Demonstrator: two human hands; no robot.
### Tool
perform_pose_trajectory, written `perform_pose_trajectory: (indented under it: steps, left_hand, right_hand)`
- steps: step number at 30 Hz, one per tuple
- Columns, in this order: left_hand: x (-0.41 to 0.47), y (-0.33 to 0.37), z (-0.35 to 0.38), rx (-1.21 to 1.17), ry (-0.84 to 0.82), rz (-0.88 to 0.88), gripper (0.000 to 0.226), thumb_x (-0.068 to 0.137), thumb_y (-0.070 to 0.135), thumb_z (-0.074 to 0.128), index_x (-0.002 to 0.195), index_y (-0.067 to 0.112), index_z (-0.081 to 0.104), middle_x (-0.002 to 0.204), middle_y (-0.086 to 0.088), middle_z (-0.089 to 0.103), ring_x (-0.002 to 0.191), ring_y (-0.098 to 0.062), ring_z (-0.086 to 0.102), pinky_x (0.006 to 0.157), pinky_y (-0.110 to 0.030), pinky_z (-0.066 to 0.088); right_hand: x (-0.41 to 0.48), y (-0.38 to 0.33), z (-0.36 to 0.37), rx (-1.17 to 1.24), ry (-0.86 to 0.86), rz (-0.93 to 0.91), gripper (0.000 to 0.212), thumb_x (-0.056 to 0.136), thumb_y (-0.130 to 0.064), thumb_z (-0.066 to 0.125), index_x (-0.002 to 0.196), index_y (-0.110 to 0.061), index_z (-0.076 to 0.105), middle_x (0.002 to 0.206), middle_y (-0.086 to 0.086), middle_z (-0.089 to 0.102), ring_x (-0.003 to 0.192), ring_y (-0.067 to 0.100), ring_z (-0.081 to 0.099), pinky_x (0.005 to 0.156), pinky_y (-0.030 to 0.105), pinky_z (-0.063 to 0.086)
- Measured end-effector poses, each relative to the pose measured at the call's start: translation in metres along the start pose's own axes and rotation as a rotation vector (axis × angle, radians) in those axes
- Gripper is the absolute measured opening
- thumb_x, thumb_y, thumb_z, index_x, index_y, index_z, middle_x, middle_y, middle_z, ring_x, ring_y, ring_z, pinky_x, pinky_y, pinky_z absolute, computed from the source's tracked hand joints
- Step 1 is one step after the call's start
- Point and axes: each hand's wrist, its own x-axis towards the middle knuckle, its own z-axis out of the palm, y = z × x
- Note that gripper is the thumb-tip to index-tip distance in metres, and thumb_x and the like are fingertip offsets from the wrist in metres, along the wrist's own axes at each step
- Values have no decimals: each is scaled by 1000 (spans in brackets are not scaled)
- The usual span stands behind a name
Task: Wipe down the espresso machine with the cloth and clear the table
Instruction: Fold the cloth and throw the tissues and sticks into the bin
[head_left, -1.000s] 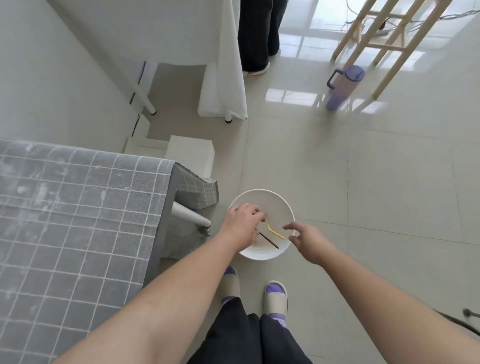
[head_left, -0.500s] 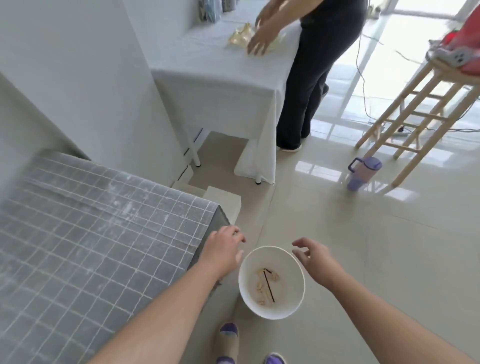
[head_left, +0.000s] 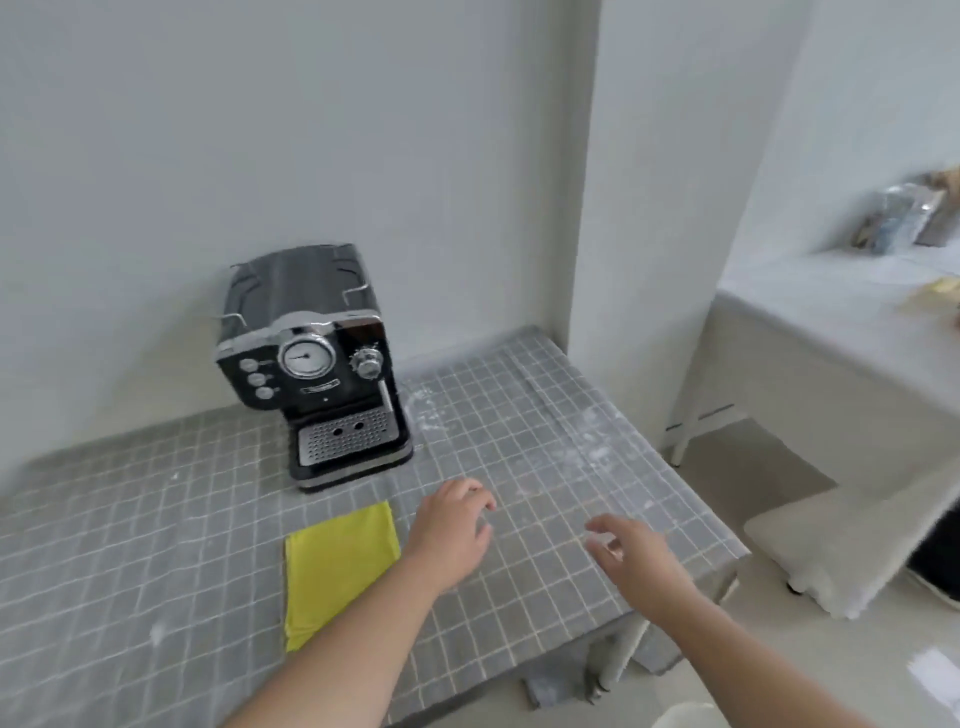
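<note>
A black and chrome espresso machine (head_left: 317, 369) stands near the wall on a table with a grey checked cloth (head_left: 545, 436). In front of it a folded yellow cloth (head_left: 335, 564) lies flat. My left hand (head_left: 452, 532) hovers just right of the yellow cloth, fingers loosely curled, holding nothing. My right hand (head_left: 631, 558) is over the table's right part, fingers spread and empty. White powdery smears mark the tablecloth to the right of the machine.
A white pillar (head_left: 660, 208) rises behind the table's right corner. A second, white-covered table (head_left: 831, 332) with packets stands at the right. The rim of a white bowl (head_left: 685, 716) shows on the floor at the bottom edge.
My view swung up from the white bowl on the floor to the tabletop. Both hands left the bowl and now hover over the grey table.
</note>
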Motion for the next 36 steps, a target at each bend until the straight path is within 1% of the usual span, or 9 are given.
perform_pose_trajectory:
  steps: [4, 9, 12, 18, 21, 25, 28, 32, 36]
  left_hand:
    - [-41, -73, -26, 3, 64, -223, 28, 90, 29, 53, 118, 28, 54, 132, 11, 46, 123, -13, 44, 101, -30, 34]
    - [-70, -144, -47, -9, 79, -389, 30, 92, 29, 53, 122, 28, 52, 137, 9, 42, 126, -13, 41, 106, -31, 31]
    - [-78, -181, -53, -2, 64, -392, 31, 92, 28, 54, 123, 25, 51, 136, 8, 43, 127, -12, 40, 107, -31, 31]
    - [-84, -234, -41, -38, -4, -365, 31, 90, 30, 55, 121, 26, 50, 129, 10, 48, 121, -10, 45, 106, -30, 37]
    - [-82, -243, -30, -37, -59, -371, 44, 91, 33, 53, 133, 24, 42, 137, 6, 45, 127, -13, 42, 110, -34, 34]
    - [-77, -240, -18, 43, -167, -397, 66, 93, 41, 49, 148, 19, 20, 151, -1, 31, 140, -19, 29, 116, -41, 25]
    - [-73, -234, -11, 99, -130, -400, 59, 93, 38, 50, 144, 15, 31, 144, -3, 38, 134, -19, 34, 114, -39, 28]
    - [-67, -231, -8, 103, 2, -465, 39, 94, 30, 50, 132, 19, 49, 127, 2, 50, 120, -15, 44, 106, -34, 35]
    - [-68, -224, -4, -17, 80, -606, 27, 91, 32, 56, 115, 22, 57, 117, 5, 52, 115, -12, 44, 102, -30, 35]
  right_hand:
    - [27, -71, 32, -56, -112, -166, 28, 95, -34, 48, 122, -28, 53, 115, -10, 53, 99, 7, 52, 79, 20, 42]
    - [59, -137, 84, -133, -195, -289, 30, 94, -32, 50, 123, -27, 54, 121, -7, 56, 95, 5, 52, 81, 20, 41]
    - [75, -170, 111, -167, -231, -313, 30, 93, -31, 51, 123, -26, 54, 118, -5, 58, 99, 10, 56, 83, 24, 45]
    - [98, -203, 166, -186, -269, -317, 34, 91, -31, 54, 125, -25, 54, 129, -3, 54, 112, 15, 54, 90, 25, 42]
    - [105, -204, 184, -259, -274, -365, 41, 91, -31, 54, 131, -26, 46, 141, -7, 42, 128, 18, 40, 105, 30, 35]
    - [118, -207, 190, -452, -282, -400, 57, 91, -32, 52, 142, -26, 28, 153, -5, 24, 139, 21, 23, 113, 37, 27]
    - [130, -208, 192, -552, -293, -428, 58, 91, -34, 53, 142, -24, 27, 146, -3, 35, 135, 21, 30, 111, 36, 28]
    - [137, -209, 196, -600, -268, -469, 47, 92, -34, 50, 136, -26, 38, 132, -3, 47, 125, 20, 38, 107, 34, 30]
    - [145, -210, 191, -520, -289, -517, 28, 88, -27, 52, 115, -22, 57, 115, -2, 54, 111, 18, 45, 93, 28, 38]
